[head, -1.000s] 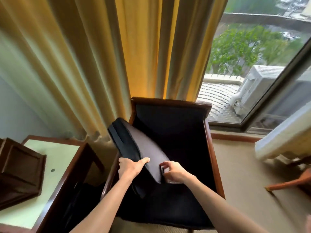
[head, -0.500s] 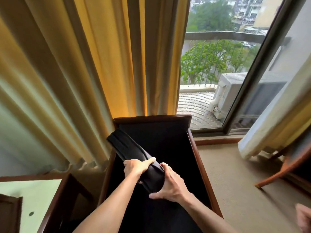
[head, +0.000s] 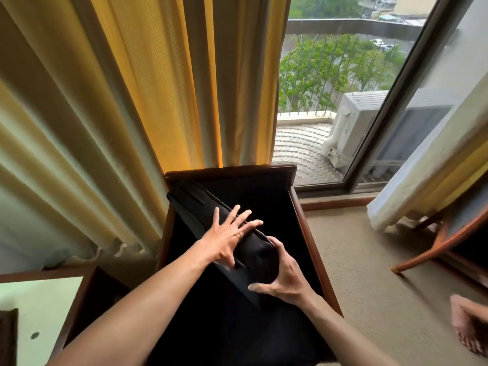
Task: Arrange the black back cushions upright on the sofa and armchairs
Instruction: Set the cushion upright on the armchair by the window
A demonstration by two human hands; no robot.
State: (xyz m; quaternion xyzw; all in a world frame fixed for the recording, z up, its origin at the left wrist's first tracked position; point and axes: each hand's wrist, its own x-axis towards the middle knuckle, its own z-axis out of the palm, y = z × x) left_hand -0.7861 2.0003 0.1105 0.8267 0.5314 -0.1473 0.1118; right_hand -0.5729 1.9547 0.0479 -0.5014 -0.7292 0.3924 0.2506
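A black back cushion [head: 200,210] lies slanted across the wooden armchair [head: 310,241], one end by the chair's back left corner, the other end toward me. My left hand [head: 228,237] rests flat on top of it with fingers spread. My right hand [head: 284,278] cups the cushion's near end from below and the side. The armchair has a black seat and a dark wood frame.
Yellow curtains [head: 158,88] hang right behind the chair. A wooden side table [head: 52,294] with a pale top stands at the left. A window with a balcony is at the right, a second chair's wooden leg [head: 433,247] on the carpet, and a bare foot [head: 467,326] at the lower right.
My left hand has let go of its grip and spread flat on the cushion. The cushion has turned further toward the chair's back, and my right hand has slid under its near end.
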